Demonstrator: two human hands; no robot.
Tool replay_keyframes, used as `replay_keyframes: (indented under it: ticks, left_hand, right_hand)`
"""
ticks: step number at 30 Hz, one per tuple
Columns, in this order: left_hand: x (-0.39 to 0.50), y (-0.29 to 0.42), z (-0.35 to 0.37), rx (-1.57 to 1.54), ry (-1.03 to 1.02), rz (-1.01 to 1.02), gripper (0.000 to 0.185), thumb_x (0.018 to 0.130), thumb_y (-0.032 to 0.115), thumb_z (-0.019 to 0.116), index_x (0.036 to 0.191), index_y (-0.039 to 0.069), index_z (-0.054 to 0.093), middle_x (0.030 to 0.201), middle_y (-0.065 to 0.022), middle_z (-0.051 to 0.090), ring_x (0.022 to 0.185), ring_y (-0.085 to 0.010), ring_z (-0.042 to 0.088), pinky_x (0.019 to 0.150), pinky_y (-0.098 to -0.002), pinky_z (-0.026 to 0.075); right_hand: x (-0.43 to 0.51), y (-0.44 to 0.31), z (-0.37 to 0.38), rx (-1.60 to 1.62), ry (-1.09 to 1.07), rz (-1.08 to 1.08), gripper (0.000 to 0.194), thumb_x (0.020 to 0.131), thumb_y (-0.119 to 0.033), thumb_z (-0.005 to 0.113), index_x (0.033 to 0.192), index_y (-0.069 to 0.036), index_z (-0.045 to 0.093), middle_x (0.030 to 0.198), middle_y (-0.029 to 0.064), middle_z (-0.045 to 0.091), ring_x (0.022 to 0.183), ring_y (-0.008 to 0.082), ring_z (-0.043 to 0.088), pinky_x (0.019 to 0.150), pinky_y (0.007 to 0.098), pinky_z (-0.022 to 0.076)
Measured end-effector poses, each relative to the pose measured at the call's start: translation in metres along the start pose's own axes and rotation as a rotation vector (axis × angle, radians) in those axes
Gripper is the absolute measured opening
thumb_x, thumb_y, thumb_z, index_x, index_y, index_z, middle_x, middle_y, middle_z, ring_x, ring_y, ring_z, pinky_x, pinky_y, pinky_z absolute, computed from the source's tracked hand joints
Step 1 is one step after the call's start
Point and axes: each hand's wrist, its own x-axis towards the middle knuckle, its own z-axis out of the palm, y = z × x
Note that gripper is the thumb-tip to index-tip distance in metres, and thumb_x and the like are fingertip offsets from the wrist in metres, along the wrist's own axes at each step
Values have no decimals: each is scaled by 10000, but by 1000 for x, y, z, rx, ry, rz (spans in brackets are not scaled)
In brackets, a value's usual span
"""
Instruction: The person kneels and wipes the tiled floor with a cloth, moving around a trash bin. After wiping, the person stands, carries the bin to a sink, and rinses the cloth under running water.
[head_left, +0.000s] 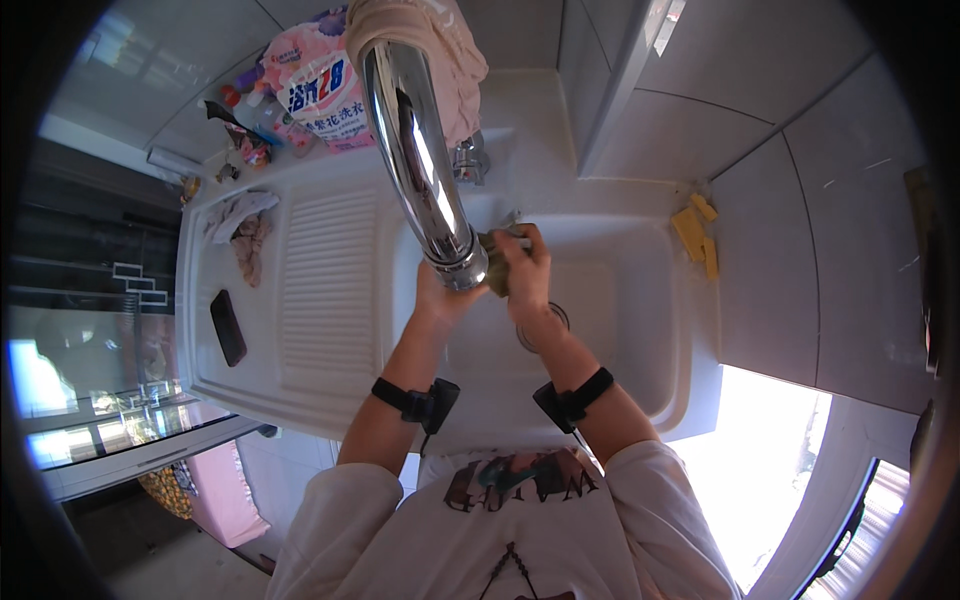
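My right hand (531, 262) is closed around a crumpled olive-green piece, apparently cloth (495, 277), above the white laundry sink basin (645, 315). My left hand (442, 292) is beside it, at the lower end of the chrome faucet spout (420, 165). The spout hides most of the left fingers, so their grip does not show. Under my right wrist, a round drain (531, 341) lies partly covered in the basin floor. Black straps with small boxes circle both forearms.
A ribbed washboard (328, 277) lies left of the basin. Farther left are crumpled cloths (251, 244) and a dark phone (228, 328). A pink detergent bag (322, 90) and bottles stand behind. A beige cloth (457, 82) drapes over the faucet. Yellow sponge pieces (691, 234) rest on the right rim.
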Motion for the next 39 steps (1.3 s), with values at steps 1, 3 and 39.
replay_keyframes:
  ticks: [1,3,39]
  left_hand:
    - [1,-2,-1,-9,-133,64,385,955,365,476,1254,125,509,1207,-126,549,1127,-293,545,977,-430,445]
    - [0,-9,1,-70,-229,155,278,945,184,482,1158,14,534,1124,-101,601,1055,-269,612,885,-410,529]
    - [-18,-17,37,525,284,471,203,952,288,555,996,90,557,889,27,554,840,-98,564,736,-280,467]
  right_hand:
    - [-3,1,7,-155,55,-125,174,851,-175,655,956,-52,590,969,99,586,917,266,601,784,397,511]
    - [-21,8,25,-471,78,-700,203,781,-167,680,921,-38,608,910,156,575,896,317,597,776,423,500]
    - [17,-19,-6,-414,117,-163,309,883,-281,624,854,24,581,659,169,601,671,247,642,638,386,489]
